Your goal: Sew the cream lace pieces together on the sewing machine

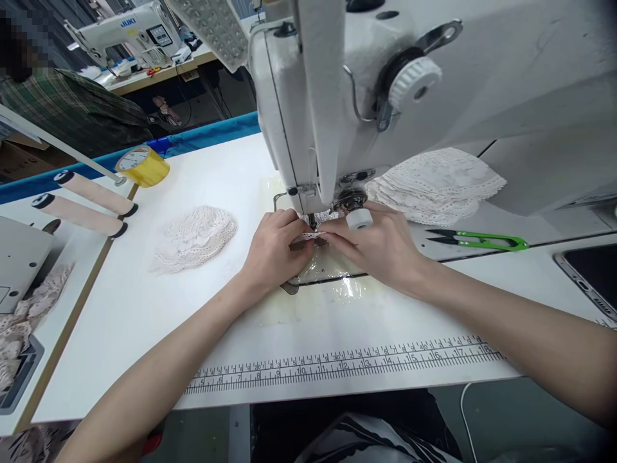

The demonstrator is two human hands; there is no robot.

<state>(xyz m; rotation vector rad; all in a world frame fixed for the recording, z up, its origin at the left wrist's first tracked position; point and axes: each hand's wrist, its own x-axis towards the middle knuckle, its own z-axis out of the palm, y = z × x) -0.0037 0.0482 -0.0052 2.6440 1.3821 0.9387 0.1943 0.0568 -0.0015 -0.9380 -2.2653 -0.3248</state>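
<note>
Beneath the head of a white sewing machine (289, 128), a small piece of white lace (312, 236) lies at the needle and presser foot (313, 222). My left hand (277, 247) pinches the lace's left side between thumb and fingers. From the right, my right hand (380, 247) pinches the other side, its fingertips close to the foot and partly behind a white knob. A stack of lace pieces (438, 183) rests on the machine bed to the right. Another lace pile (195, 238) lies on the table to the left.
Green thread snips (496, 241) and a phone (590, 273) lie at the right. Yellow tape (143, 167) and two thread cones (91, 202) stand at the left. A printed ruler (337, 365) runs along the table's front edge. A person in plaid (77, 109) is beyond.
</note>
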